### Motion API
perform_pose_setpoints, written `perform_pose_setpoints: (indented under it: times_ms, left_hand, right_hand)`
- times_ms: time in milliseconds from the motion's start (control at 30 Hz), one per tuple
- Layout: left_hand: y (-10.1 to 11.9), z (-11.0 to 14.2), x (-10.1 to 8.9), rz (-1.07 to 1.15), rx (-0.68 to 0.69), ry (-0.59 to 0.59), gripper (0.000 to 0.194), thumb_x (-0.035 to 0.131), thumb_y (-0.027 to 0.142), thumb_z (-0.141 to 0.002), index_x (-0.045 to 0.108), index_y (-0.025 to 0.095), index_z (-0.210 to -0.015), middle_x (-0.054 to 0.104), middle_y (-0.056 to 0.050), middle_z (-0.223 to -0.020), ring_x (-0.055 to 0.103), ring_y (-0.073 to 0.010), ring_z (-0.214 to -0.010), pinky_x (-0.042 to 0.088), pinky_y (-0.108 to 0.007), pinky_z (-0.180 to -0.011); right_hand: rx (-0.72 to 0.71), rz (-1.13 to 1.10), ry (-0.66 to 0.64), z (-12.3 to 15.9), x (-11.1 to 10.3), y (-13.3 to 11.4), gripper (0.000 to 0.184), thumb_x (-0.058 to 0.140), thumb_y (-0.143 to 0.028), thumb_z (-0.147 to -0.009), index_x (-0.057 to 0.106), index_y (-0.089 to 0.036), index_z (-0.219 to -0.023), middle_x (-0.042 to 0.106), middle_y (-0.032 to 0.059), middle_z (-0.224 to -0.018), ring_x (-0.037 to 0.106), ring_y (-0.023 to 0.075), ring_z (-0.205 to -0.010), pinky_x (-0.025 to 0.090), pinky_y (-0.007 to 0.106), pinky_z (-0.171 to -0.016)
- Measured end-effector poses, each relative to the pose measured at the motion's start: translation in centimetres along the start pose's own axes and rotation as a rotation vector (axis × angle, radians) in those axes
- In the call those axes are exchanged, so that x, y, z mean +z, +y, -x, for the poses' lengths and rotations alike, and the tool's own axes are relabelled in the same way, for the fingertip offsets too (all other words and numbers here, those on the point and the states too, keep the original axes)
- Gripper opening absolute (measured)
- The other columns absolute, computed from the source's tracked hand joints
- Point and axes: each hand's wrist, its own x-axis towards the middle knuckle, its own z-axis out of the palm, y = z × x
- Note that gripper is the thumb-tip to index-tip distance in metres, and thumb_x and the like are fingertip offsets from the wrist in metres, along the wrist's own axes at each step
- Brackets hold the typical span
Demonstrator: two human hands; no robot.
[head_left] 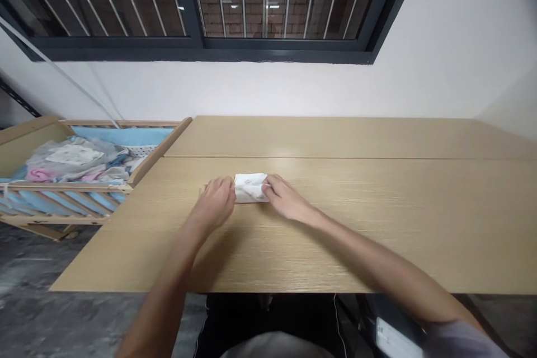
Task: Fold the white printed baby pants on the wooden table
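A small white packet, soft-looking and slightly creased, lies between my hands on the wooden table. It has a small dark printed mark near its upper middle. My left hand is closed around the packet's left end, its fingers hiding that edge. At the opposite end, my right hand pinches the right edge between thumb and fingers. What is inside the packet cannot be seen.
Left of the table stands a wooden crib with blue lining, holding clothes and a clear plastic bag. A barred window is set in the white wall behind. The table's front edge runs close to my body.
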Motion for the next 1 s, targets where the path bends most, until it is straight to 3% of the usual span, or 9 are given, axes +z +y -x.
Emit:
perform_pose_setpoints:
  times_ms: [100,200,333,433,600,733,833,900,1000]
  left_hand:
    - [-0.2,-3.5,0.6,-0.115,-0.056,-0.011,0.031,0.028,0.026,-0.104,0.057,0.016,-0.105,0.067,-0.015,-0.109,0.060,-0.0273,-0.101,0.042,-0.039,-0.087]
    - [-0.5,-6.0,2.7,-0.175,-0.098,0.010,0.029,0.031,0.020,-0.102,0.058,0.013,-0.111,0.066,-0.019,-0.112,0.060,-0.0294,-0.105,0.042,-0.039,-0.088]
    - [-0.9,-7.4,6.2,-0.203,-0.156,0.058,0.031,0.030,0.017,-0.101,0.057,0.009,-0.116,0.063,-0.022,-0.113,0.059,-0.0324,-0.108,0.042,-0.042,-0.090]
    - [-1.3,-7.5,7.7,-0.197,-0.164,0.082,0.032,0.030,0.020,-0.103,0.058,0.010,-0.115,0.064,-0.021,-0.112,0.060,-0.0318,-0.107,0.043,-0.041,-0.090]
    - [-1.8,-7.4,7.5,-0.159,-0.145,0.143,0.031,0.034,0.024,-0.103,0.059,0.013,-0.117,0.064,-0.018,-0.112,0.061,-0.0301,-0.107,0.045,-0.040,-0.091]
    - [-1.5,-6.5,6.5,-0.072,-0.121,0.298,0.044,0.031,0.035,-0.104,0.049,0.007,-0.133,0.061,-0.022,-0.126,0.057,-0.0321,-0.118,0.045,-0.044,-0.100]
    - [-0.9,-5.6,7.0,0.136,0.028,0.399,0.057,0.026,0.045,-0.104,0.040,0.006,-0.144,0.054,-0.022,-0.141,0.049,-0.0301,-0.133,0.039,-0.045,-0.112]
    - [-0.3,-5.2,8.0,0.214,0.137,0.326,0.065,0.022,0.050,-0.104,0.032,0.005,-0.150,0.044,-0.023,-0.153,0.039,-0.0296,-0.144,0.033,-0.046,-0.118]
    - [0.3,-5.1,9.5,0.193,0.165,0.142,0.078,0.018,0.056,-0.102,0.024,-0.002,-0.154,0.028,-0.028,-0.161,0.022,-0.0329,-0.153,0.024,-0.050,-0.123]
  right_hand:
    - [0.026,0.005,0.108,-2.8,0.8,1.5,0.021,0.037,-0.030,-0.102,0.054,-0.020,-0.096,0.062,0.0084,-0.098,0.057,0.0214,-0.096,0.045,0.035,-0.086]
    - [0.063,-0.004,0.215,-4.9,2.0,3.3,0.015,0.041,-0.027,-0.099,0.053,-0.018,-0.103,0.062,0.0107,-0.104,0.057,0.0223,-0.100,0.044,0.034,-0.089]
    - [0.137,-0.021,0.282,-6.1,3.7,5.7,0.018,0.046,-0.024,-0.095,0.051,-0.017,-0.111,0.062,0.0143,-0.110,0.058,0.0242,-0.100,0.046,0.036,-0.087]
    - [0.159,-0.027,0.301,-6.3,4.7,7.1,0.019,0.048,-0.025,-0.094,0.050,-0.017,-0.110,0.063,0.0134,-0.105,0.059,0.0248,-0.095,0.047,0.037,-0.085]
    - [0.157,-0.028,0.364,-6.0,4.9,7.2,0.023,0.049,-0.030,-0.095,0.052,-0.016,-0.112,0.064,0.0140,-0.106,0.060,0.0265,-0.098,0.049,0.041,-0.088]
    - [-0.025,0.141,0.467,-4.5,3.8,5.1,0.036,0.034,-0.032,-0.103,0.054,-0.012,-0.125,0.060,0.0192,-0.125,0.055,0.0292,-0.119,0.044,0.046,-0.103]
    - [-0.205,0.289,0.315,-3.4,3.7,3.2,0.047,0.028,-0.029,-0.104,0.049,-0.010,-0.141,0.053,0.0189,-0.143,0.046,0.0280,-0.135,0.036,0.046,-0.114]
    - [-0.266,0.374,0.171,-3.1,4.1,2.6,0.053,0.034,-0.026,-0.101,0.041,-0.007,-0.149,0.044,0.0188,-0.154,0.037,0.0278,-0.145,0.029,0.046,-0.119]
    - [-0.264,0.470,0.026,-3.0,5.2,2.9,0.065,0.042,-0.021,-0.093,0.034,-0.002,-0.154,0.037,0.0197,-0.159,0.028,0.0283,-0.150,0.020,0.046,-0.124]
